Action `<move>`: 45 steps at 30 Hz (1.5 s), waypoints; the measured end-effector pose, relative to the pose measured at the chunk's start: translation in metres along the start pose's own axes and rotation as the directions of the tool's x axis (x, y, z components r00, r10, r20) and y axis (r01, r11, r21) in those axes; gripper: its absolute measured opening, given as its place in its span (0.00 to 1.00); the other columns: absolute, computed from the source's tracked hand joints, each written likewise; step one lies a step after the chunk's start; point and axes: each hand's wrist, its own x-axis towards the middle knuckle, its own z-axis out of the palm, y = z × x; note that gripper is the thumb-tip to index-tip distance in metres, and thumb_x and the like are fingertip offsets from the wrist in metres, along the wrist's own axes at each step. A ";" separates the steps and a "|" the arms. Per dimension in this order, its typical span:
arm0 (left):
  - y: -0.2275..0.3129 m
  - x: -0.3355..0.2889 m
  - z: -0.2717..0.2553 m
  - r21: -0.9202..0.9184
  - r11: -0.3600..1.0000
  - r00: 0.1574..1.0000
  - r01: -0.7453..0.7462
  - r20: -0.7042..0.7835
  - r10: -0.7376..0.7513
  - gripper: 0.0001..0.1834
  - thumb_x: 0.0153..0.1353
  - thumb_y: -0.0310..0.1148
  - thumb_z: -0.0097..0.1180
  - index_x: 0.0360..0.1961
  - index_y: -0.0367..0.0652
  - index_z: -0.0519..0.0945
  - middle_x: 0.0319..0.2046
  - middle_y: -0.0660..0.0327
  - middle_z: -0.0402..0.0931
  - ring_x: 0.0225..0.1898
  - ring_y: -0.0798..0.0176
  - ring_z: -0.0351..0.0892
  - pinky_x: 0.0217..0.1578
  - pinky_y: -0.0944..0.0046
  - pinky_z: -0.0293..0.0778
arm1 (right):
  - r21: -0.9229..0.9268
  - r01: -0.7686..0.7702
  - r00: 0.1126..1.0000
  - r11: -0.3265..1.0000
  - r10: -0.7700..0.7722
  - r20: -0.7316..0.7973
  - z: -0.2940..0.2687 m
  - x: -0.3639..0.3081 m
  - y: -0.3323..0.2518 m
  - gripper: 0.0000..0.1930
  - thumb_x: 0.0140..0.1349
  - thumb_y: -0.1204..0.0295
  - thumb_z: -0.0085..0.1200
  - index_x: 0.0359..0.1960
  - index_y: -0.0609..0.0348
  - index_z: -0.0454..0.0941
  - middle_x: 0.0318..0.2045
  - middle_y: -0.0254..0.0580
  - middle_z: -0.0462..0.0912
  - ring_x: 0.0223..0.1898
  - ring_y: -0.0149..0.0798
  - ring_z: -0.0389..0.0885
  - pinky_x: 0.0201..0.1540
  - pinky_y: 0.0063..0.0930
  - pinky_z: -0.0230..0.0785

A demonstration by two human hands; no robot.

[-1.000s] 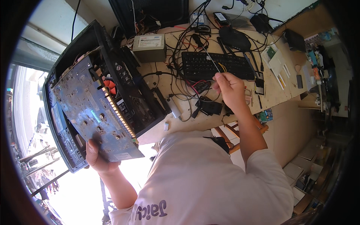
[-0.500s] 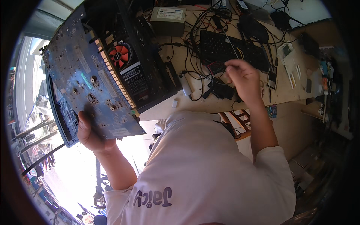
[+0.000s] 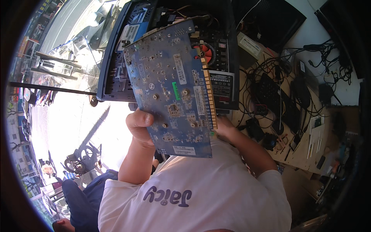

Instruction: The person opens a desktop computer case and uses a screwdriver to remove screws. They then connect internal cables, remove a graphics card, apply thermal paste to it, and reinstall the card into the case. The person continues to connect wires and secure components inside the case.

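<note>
Gripping the blue circuit board at its lower left edge, the left hand is closed around it, thumb flat on the near face and the other fingers out of sight behind. The right hand is just beside the board's lower right edge, next to the end of the row of gold contacts (its fingertips are hidden, so I cannot tell how far open it is, or whether it holds or touches anything). The board stands raised and slightly tilted, its lower part between the two hands and most of it reaching up beyond them, with its component-studded face and pale stickers toward the camera. Behind its upper part is an open computer case, partly covered from view. Inside the case show a red fan, a dark unit with a printed label below it, and some thin wires near the top. To the right, a table bears a black keyboard among tangled cables
</note>
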 end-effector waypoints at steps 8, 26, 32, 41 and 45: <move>-0.041 -0.087 -0.014 0.021 0.964 0.964 -0.264 0.037 0.263 0.52 0.57 0.49 0.63 0.73 0.30 0.52 0.67 0.28 0.57 0.66 0.30 0.63 0.58 0.29 0.69 | 0.622 -0.012 0.998 0.783 -0.030 0.057 -0.175 -0.065 -0.065 0.14 0.63 0.71 0.58 0.49 0.61 0.80 0.37 0.47 0.83 0.32 0.40 0.83 0.36 0.31 0.76; -0.120 -0.180 -0.022 -0.301 0.801 0.835 -0.517 -0.383 0.395 0.50 0.58 0.69 0.55 0.71 0.44 0.61 0.66 0.42 0.65 0.63 0.41 0.72 0.52 0.38 0.79 | 0.966 -0.171 0.984 0.193 -0.017 0.177 -0.234 -0.029 -0.201 0.14 0.70 0.71 0.55 0.52 0.69 0.75 0.29 0.40 0.82 0.21 0.24 0.75 0.23 0.15 0.68; -0.122 -0.193 -0.043 -0.250 0.841 0.843 -0.479 -0.397 0.362 0.49 0.59 0.69 0.54 0.71 0.44 0.62 0.65 0.44 0.67 0.62 0.44 0.73 0.54 0.41 0.79 | 0.950 -0.298 0.954 0.099 0.003 0.299 -0.221 -0.009 -0.200 0.13 0.67 0.75 0.57 0.50 0.70 0.76 0.31 0.39 0.80 0.23 0.23 0.73 0.24 0.14 0.66; -0.095 -0.196 -0.029 -0.237 0.871 0.866 -0.431 -0.379 0.326 0.49 0.60 0.55 0.62 0.73 0.38 0.54 0.67 0.42 0.64 0.65 0.44 0.70 0.60 0.44 0.74 | 0.388 0.450 0.893 0.804 -0.415 -0.174 -0.219 0.007 -0.236 0.12 0.62 0.77 0.62 0.44 0.67 0.76 0.31 0.45 0.77 0.25 0.36 0.78 0.27 0.29 0.72; -0.093 -0.203 -0.027 -0.194 0.900 0.864 -0.391 -0.413 0.286 0.51 0.57 0.54 0.64 0.72 0.38 0.55 0.66 0.42 0.64 0.65 0.45 0.71 0.61 0.46 0.74 | 0.288 0.617 0.783 0.733 -0.608 -0.130 -0.220 -0.020 -0.236 0.14 0.57 0.76 0.65 0.42 0.66 0.76 0.31 0.47 0.78 0.24 0.45 0.77 0.25 0.32 0.72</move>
